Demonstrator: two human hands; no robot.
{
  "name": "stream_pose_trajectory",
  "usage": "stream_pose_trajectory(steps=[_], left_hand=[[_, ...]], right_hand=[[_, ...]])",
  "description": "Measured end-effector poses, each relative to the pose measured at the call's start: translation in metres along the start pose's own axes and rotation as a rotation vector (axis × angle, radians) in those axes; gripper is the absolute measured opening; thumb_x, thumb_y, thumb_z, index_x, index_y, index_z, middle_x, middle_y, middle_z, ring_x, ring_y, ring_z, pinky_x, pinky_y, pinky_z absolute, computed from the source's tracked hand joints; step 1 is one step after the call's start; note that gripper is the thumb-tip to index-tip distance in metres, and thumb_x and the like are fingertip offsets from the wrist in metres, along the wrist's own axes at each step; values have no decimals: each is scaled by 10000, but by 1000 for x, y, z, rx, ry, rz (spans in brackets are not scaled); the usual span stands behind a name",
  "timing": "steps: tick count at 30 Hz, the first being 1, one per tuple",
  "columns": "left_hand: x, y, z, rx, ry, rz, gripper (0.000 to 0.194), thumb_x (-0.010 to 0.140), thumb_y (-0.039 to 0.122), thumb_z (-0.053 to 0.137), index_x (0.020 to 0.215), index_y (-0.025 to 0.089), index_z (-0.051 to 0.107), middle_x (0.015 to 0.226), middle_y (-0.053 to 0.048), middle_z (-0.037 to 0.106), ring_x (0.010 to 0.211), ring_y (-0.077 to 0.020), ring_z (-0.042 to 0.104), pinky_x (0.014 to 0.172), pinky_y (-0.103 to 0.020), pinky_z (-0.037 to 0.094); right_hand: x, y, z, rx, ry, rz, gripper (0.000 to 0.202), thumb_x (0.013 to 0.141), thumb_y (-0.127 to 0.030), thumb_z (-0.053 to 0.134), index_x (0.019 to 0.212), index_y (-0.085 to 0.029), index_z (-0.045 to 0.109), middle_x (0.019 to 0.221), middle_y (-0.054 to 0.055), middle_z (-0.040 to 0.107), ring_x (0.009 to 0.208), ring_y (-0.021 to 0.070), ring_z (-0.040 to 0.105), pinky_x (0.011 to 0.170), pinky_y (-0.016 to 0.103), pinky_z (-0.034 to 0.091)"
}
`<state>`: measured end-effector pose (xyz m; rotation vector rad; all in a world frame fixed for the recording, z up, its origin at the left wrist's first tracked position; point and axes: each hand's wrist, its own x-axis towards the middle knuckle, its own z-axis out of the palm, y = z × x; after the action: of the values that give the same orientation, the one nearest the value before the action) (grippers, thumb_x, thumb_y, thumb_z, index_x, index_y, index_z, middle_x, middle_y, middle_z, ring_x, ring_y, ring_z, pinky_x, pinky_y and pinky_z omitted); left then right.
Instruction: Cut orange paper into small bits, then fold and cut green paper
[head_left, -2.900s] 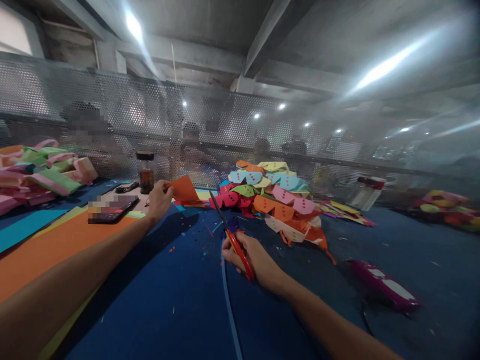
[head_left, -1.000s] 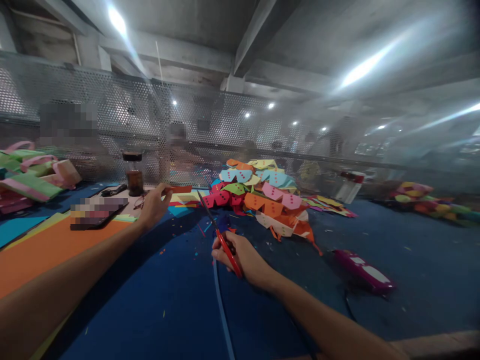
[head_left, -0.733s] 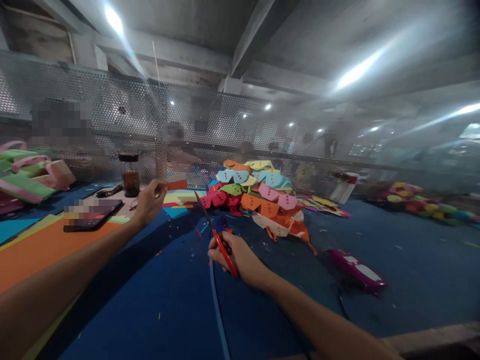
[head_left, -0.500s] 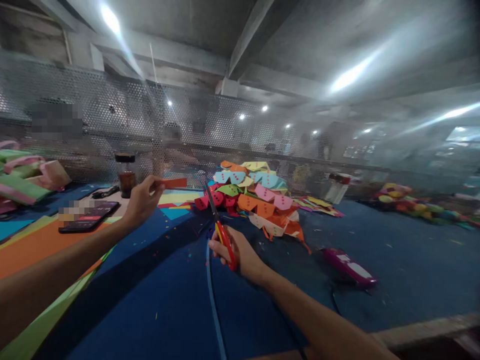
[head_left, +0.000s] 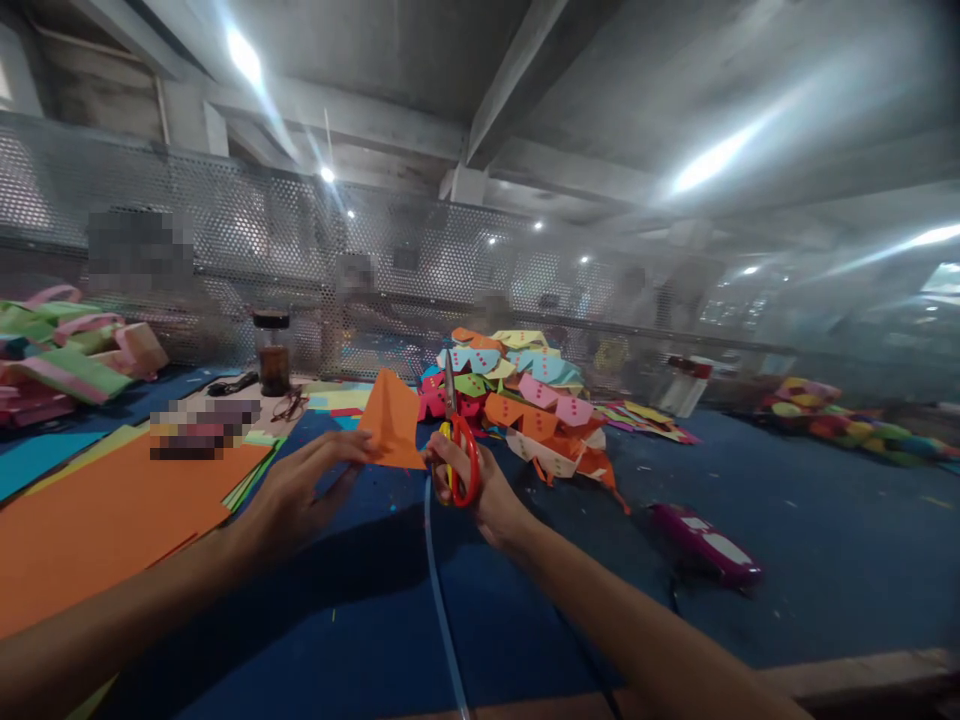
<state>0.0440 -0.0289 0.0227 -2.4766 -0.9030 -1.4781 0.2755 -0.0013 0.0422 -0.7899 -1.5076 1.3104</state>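
My left hand (head_left: 307, 485) pinches the left edge of a folded piece of orange paper (head_left: 391, 425) between thumb and fingers. My right hand (head_left: 501, 500) is wrapped round red-and-yellow-handled scissors (head_left: 469, 460), their blades pointing up and away from me. The fingertips of that hand meet the lower right corner of the paper; whether they grip it I cannot tell. Just beyond the scissors rises a heap of folded, dotted paper cut-outs (head_left: 525, 385) in orange, pink, blue and yellow.
Orange sheets (head_left: 112, 510) lie at left, with a jar (head_left: 274, 355) behind them. A purple device (head_left: 705, 545) rests at right on the blue table (head_left: 360, 640). Coloured paper pieces (head_left: 75, 360) are piled far left. A perforated metal screen (head_left: 277, 230) stands behind.
My left hand has come right and down, and the orange paper now shows its broad face instead of a narrow strip. My right hand, with the scissors, has turned the blades more upright beside it.
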Motion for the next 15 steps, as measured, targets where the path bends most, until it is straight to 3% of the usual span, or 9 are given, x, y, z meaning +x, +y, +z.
stream_pose_trajectory(steps=[5, 8, 15], left_hand=[[-11, -3, 3, -39, -48, 41, 226, 898, 53, 501, 1052, 208, 560, 1138, -75, 671, 1153, -179, 603, 988, -341, 493], [-12, -1, 2, -122, -55, -21, 225, 898, 75, 500, 1057, 208, 588, 1132, -78, 673, 1156, -203, 600, 989, -376, 489], [-3, 4, -3, -442, 31, -542, 243, 944, 359, 465, 948, 219, 664, 1088, -80, 694, 1111, -258, 612, 962, -420, 475]], right_hand=[[-1, 3, 6, -63, 19, -14, 310, 751, -410, 722, 868, -185, 543, 515, -82, 489, 437, 76, 428, 440, 202, 317], [-2, 4, 6, -77, 47, -8, 325, 744, -401, 719, 898, -189, 528, 540, -83, 492, 447, 78, 438, 429, 197, 308], [-10, -3, 7, -175, -11, -32, 305, 750, -389, 712, 875, -194, 514, 585, -78, 503, 437, 72, 451, 415, 193, 331]])
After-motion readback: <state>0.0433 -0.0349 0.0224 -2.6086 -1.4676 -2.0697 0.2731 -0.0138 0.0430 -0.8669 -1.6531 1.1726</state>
